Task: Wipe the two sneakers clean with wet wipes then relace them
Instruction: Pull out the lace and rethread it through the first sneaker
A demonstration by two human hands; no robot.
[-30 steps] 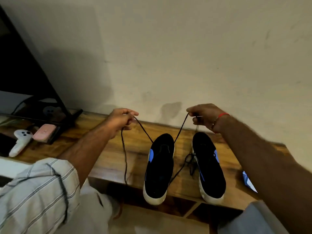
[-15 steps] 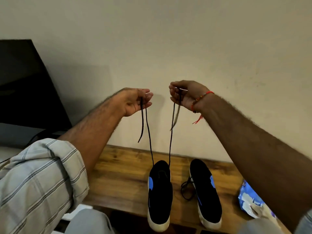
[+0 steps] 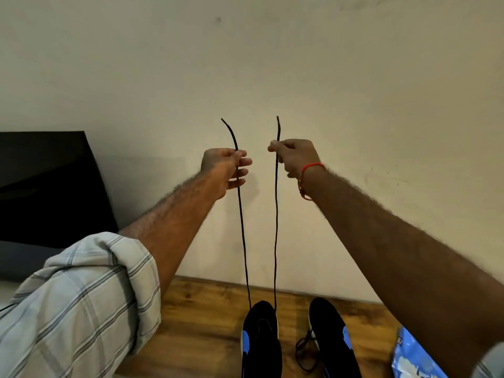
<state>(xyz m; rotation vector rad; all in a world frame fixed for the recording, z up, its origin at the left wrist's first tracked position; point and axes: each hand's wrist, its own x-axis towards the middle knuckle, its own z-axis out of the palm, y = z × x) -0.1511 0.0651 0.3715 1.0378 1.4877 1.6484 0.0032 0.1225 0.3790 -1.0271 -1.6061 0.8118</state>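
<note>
Since the earlier frame I have raised both hands higher above the left shoe (image 3: pixel 261 342), and the lace (image 3: pixel 276 227) ends that drooped then now stand up out of my grips. My left hand (image 3: pixel 225 170) holds one strand, thumb and forefinger pinching it and the other fingers curled loosely beside it; my right hand (image 3: pixel 296 156) pinches the other strand in a closed fist. Both strands run straight down to the toe end of the left shoe, which sits on the wooden shelf (image 3: pixel 201 323) close to the wall (image 3: pixel 245 64). The right shoe (image 3: pixel 331 339) stands just right of the left shoe, with a loose lace (image 3: pixel 306 350) lying bunched between them. A blue wipes pack (image 3: pixel 409 353) lies right of the right shoe; a dark screen (image 3: pixel 49 181) stands well to the left. I judge this step as evening the two ends before threading the next eyelets; how many eyelets are already laced cannot be read here. Risks: uneven pull would slide the lace through the eyelets and leave one end short. Excess upward tension could lift or tip the left shoe off the shelf edge. A slipped pinch would drop a strand onto the loose lace and tangle the two.
</note>
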